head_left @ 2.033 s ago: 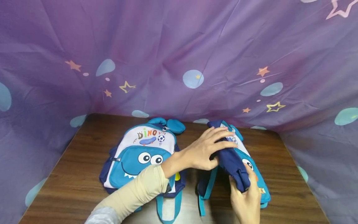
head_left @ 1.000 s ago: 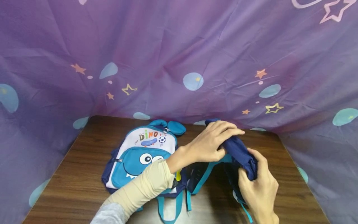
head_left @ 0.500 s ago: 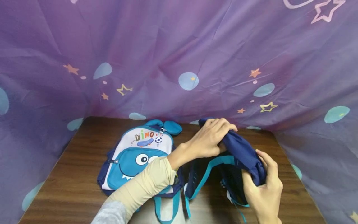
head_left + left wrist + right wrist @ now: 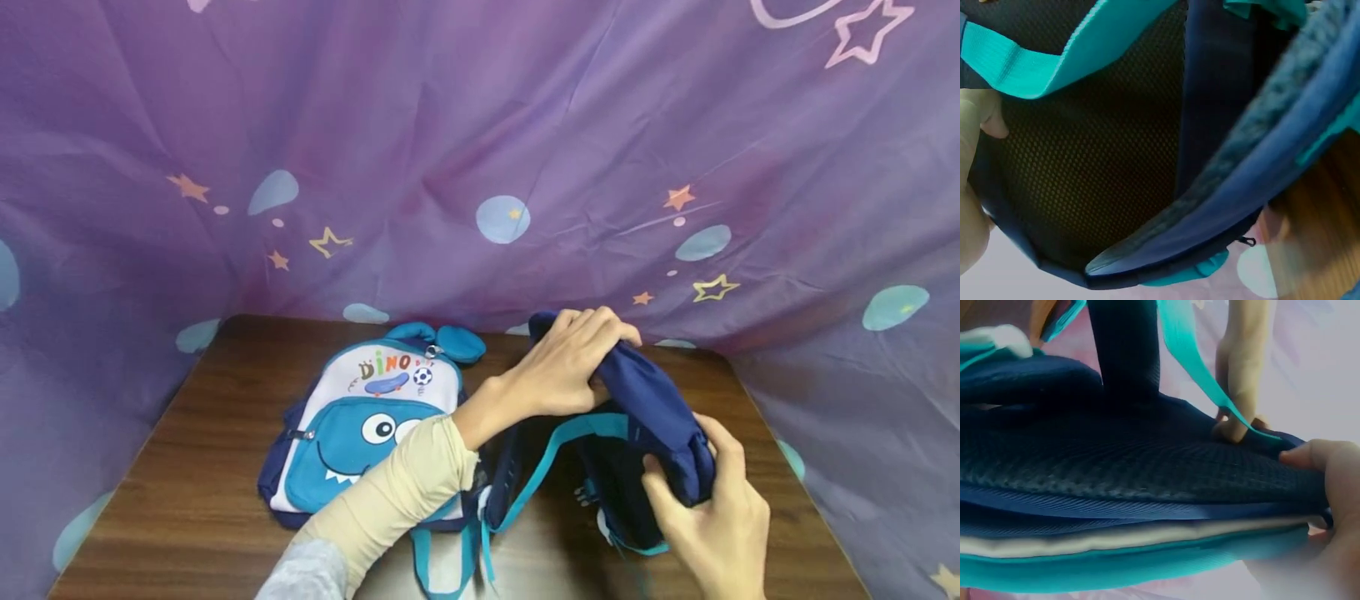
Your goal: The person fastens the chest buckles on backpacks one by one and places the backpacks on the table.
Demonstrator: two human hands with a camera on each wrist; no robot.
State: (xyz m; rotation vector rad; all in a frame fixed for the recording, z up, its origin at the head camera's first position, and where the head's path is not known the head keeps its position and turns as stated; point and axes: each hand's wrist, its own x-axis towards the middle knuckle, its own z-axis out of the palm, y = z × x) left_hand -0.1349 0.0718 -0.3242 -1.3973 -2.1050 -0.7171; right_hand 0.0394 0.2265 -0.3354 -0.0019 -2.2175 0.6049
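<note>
Both hands hold a small navy children's backpack (image 4: 651, 398) on its edge at the right of the table. My left hand (image 4: 562, 362) grips its upper side, fingers over the far edge. Lower down, my right hand (image 4: 716, 512) clasps the bottom corner between thumb and fingers. Its dark mesh back (image 4: 1097, 169) and shoulder straps with teal webbing (image 4: 558, 442) face me, while the printed front is hidden in the head view. The right wrist view shows the white and teal layers of the bag's front beside the right hand (image 4: 1335, 487).
A second backpack (image 4: 360, 446), blue and white with a dinosaur face and DINO lettering, lies front up at the left, partly under my left forearm. Its teal strap loop (image 4: 442, 575) points toward me. A purple curtain (image 4: 420, 167) with stars surrounds the wooden table (image 4: 180, 467).
The held backpack has turned: its printed front, visible two seconds ago, now faces away, and its back and straps show. My right hand has shifted right with it; the other backpack stays put.
</note>
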